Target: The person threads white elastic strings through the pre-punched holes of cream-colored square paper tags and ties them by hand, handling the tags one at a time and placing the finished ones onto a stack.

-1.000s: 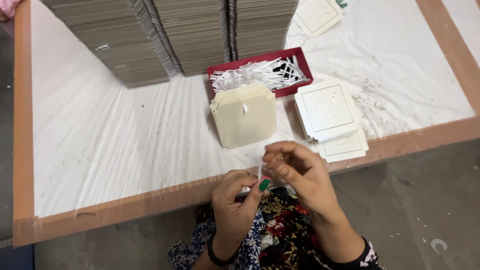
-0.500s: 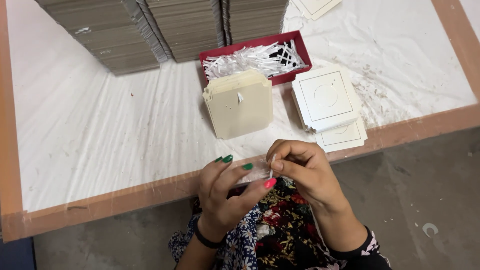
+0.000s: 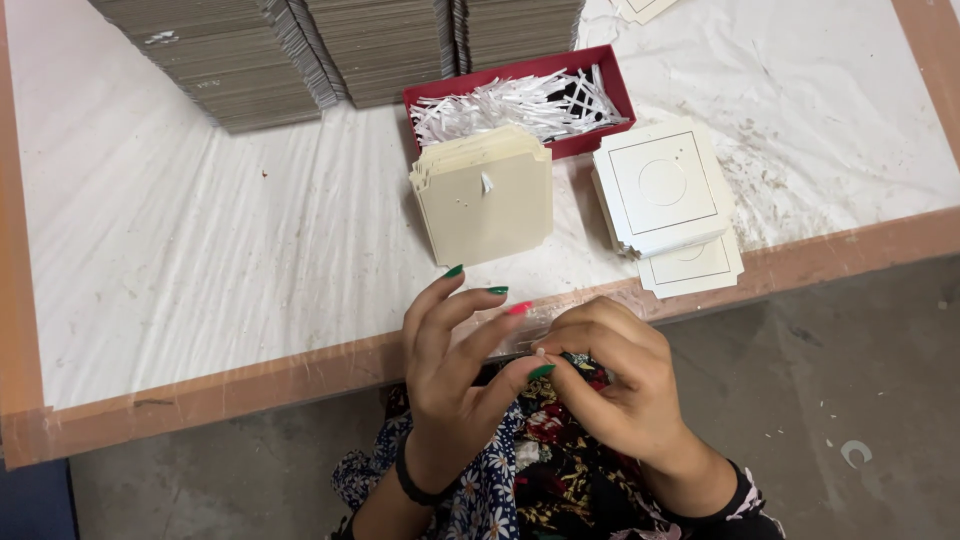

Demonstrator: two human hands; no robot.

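My left hand [image 3: 450, 365] and my right hand [image 3: 620, 385] meet just below the table's front edge, over my flowered lap. Between their fingertips is a small thin whitish strip [image 3: 528, 338], mostly hidden. The right hand's fingers are curled tight around it. On the left hand, which has green and pink nails, the fingers fan upward while the thumb presses against the right hand's fingertips. Nearest on the table is a stack of cream cards [image 3: 485, 205] with a small tab poking out of the top one.
A red tray [image 3: 592, 146] of white strips [image 3: 520, 105] sits behind the cream cards. White printed cards [image 3: 665, 185] are piled to the right. Tall grey cardboard stacks [image 3: 380, 45] line the back. The white-covered table [image 3: 200, 250] has a wooden front edge [image 3: 250, 385].
My left hand's fingers have spread and lifted from a curled grip. Both hands stay together at the table edge, and the view has shifted slightly.
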